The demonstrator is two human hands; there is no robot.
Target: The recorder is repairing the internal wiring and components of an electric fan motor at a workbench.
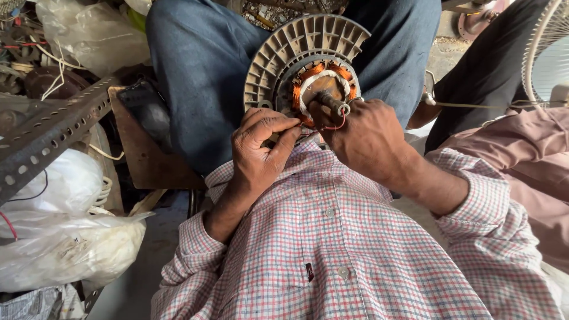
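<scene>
The left hand has its thumb and forefinger pressed together on a thin wire at the lower edge of the motor; the right hand is curled shut around the lower right of the motor, and a thin red wire loops out just above its knuckles; whether its fingertips pinch that wire I cannot tell. The motor sits in the upper middle of the frame, just above both hands, propped between the knees of the blue trousers; its grey ribbed disc tilts toward the camera, with a ring of orange copper coil around a short shaft in the centre; the shaft points at the right hand. A perforated metal bar crosses the left of the frame above white plastic bags; a fan guard shows at the upper right.
</scene>
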